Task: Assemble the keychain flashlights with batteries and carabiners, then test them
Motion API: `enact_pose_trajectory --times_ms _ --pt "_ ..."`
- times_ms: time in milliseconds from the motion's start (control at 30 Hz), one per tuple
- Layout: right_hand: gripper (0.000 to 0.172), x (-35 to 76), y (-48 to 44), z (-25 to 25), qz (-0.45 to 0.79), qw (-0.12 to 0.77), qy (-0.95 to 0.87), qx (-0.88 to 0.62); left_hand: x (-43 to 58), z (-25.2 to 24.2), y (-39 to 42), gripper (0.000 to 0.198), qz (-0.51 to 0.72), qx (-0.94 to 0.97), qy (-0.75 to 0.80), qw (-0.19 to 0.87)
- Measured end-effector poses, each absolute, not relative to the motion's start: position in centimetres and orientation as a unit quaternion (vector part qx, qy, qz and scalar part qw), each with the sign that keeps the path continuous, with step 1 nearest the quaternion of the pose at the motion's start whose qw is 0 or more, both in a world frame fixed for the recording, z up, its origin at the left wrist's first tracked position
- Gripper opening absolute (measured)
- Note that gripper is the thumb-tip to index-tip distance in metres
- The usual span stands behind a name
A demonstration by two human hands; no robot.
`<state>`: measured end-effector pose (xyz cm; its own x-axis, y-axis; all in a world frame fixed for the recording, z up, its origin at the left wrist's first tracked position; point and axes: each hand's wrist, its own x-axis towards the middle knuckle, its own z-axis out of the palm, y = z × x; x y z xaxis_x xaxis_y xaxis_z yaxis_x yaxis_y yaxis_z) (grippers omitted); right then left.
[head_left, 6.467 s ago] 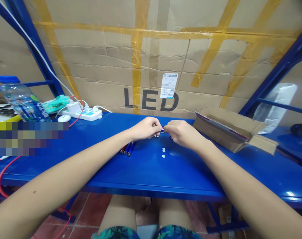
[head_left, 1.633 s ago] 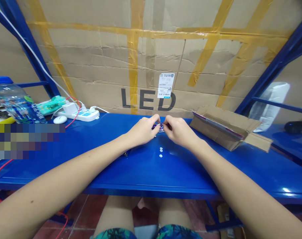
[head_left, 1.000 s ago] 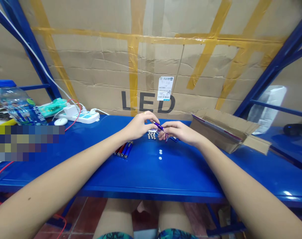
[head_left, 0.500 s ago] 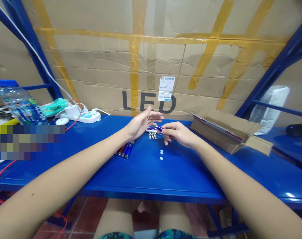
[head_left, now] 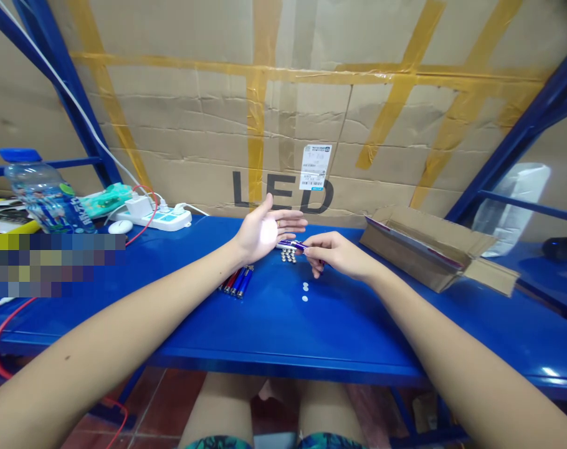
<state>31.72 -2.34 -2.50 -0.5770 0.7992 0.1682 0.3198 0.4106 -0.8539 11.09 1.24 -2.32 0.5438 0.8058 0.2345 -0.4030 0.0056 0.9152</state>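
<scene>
Torch (head_left: 301, 246) is over the middle of my blue table (head_left: 265, 330), tip pointing toward my left palm. Going left to right: there's a bottle (head_left: 50, 202) with a blue cap way off to the side, then a white power strip (head_left: 174, 219) near the back edge. Next, a bunch of red and blue tubes (head_left: 238, 282) lying side by side, just nearer me than my left hand (head_left: 256, 236). That hand's wide open, thumb up, with a super bright white spot (head_left: 268, 232) on the palm. Then a little cluster of silver studs (head_left: 288, 256), and three white discs (head_left: 304, 299) closer to me. My right hand (head_left: 336, 254) has the torch pinched between thumb and fingers, so pretty narrow. Past that, an open box (head_left: 405, 255).
</scene>
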Motion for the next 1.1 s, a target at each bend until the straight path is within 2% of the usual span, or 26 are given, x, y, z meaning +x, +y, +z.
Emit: enact_pose_trajectory --times_ms 1100 --pt "0.029 32.18 -2.32 -2.23 0.391 0.267 -0.799 -0.371 11.05 -2.48 1.31 0.072 0.423 0.563 0.182 0.686"
